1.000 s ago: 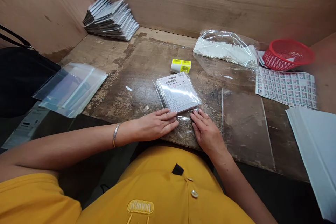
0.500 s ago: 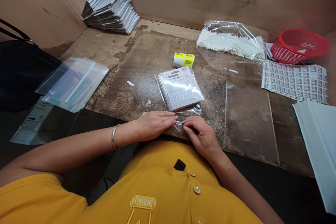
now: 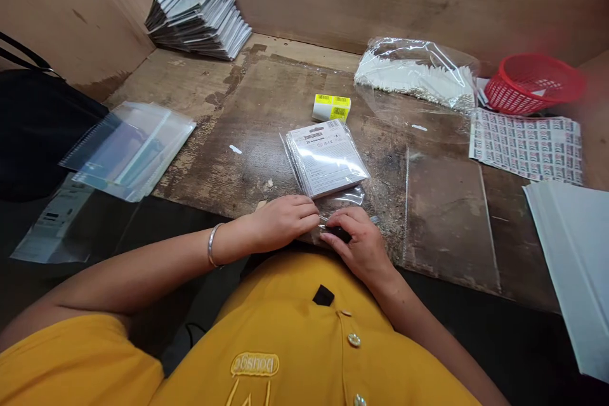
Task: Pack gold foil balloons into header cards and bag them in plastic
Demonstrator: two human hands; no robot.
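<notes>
A stack of cards in a clear plastic bag (image 3: pixel 326 158) lies on the worn wooden table (image 3: pixel 228 184), with its white label side up. The bag's loose film reaches towards me. My left hand (image 3: pixel 283 223), wearing a metal bangle, has its fingers curled at the film's edge. My right hand (image 3: pixel 356 244) is curled over the same film and pinches it from the other side. The fingertips of both hands nearly meet. The hands hide part of the film.
Several stacked packs (image 3: pixel 200 16) stand at the back left. A yellow-labelled box (image 3: pixel 332 108), bagged white items (image 3: pixel 416 73), a red basket (image 3: pixel 533 85) and a printed label sheet (image 3: pixel 526 146) lie ahead. Loose clear bags (image 3: pixel 128 152) lie left, white sheets (image 3: pixel 571 254) right.
My right hand has gone from lying flat on the film to curling and pinching it. Both hands have drawn closer together, and the bagged stack has shifted slightly.
</notes>
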